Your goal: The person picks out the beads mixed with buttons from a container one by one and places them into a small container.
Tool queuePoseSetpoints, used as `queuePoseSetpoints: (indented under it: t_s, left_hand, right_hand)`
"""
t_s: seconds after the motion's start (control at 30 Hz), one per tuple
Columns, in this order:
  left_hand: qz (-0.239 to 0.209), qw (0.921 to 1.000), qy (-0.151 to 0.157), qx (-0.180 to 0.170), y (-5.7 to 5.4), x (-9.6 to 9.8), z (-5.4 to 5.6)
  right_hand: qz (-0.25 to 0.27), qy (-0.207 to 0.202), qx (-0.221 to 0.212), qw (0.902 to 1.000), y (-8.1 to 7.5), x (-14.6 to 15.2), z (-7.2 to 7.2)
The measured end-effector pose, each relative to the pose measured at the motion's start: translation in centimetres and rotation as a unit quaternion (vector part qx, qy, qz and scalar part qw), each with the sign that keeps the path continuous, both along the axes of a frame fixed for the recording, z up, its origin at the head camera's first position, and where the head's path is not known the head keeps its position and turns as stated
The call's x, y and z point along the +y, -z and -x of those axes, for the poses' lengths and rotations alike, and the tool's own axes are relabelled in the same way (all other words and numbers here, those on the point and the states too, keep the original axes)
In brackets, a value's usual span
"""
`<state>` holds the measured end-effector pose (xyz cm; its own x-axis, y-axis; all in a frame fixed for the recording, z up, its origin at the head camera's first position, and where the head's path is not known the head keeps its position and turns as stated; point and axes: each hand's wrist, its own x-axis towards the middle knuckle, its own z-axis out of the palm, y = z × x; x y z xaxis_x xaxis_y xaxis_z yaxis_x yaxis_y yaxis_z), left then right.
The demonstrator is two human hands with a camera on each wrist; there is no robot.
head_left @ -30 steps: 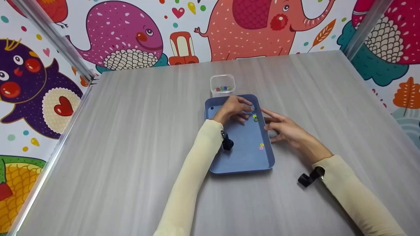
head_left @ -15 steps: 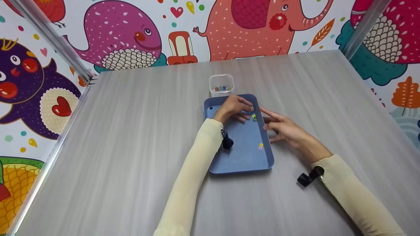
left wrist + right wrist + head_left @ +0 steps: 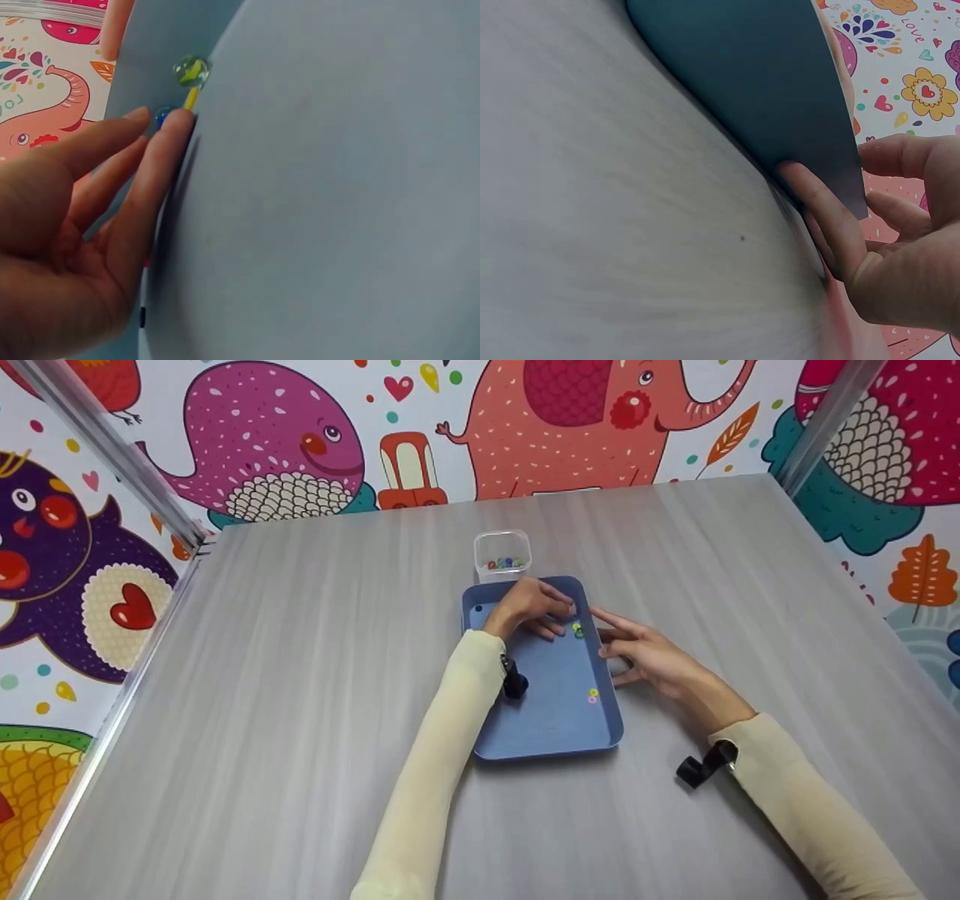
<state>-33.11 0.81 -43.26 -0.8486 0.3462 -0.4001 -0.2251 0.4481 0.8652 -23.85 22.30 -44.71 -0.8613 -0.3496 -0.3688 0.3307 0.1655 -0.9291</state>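
The blue tray point(image 3: 547, 724) lies on the table with my left hand point(image 3: 529, 604) reaching into its far right part. In the left wrist view, a blue marble point(image 3: 163, 115) sits between the thumb tip and a fingertip, pinched there. A clear marble with a yellow-green swirl point(image 3: 191, 71) lies just beyond, touching or close to a thin yellow piece point(image 3: 192, 98). My right hand point(image 3: 654, 656) rests straight fingers against the outside of the tray's right wall; some of its fingertips are hidden behind that wall.
Behind the tray stands a clear plastic box point(image 3: 502, 540) with several coloured marbles inside. A yellow ring point(image 3: 593, 691) and a pink ring point(image 3: 592, 700) lie by the tray's right wall. One small dark piece point(image 3: 478, 608) is in its far left corner.
The whole head view has shifted slightly. My left fingers have drawn a little closer together near the tray's right wall. The right hand stays against the tray.
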Motion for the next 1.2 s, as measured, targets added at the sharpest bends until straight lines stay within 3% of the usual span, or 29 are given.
queuePoseSetpoints:
  t_s: [0.27, 1.2]
  left_hand:
    - [0.01, 0.9991, 0.041, -0.005, -0.32, -0.58, 0.6]
    - [0.006, 0.9992, 0.037, -0.017, 0.33, 0.03, 0.47]
  right_hand:
    - [0.01, 0.0, -0.003, 0.9999, -0.01, -0.21, 0.15]
    - [0.012, 0.001, 0.002, 0.9999, 0.01, 0.0, 0.06]
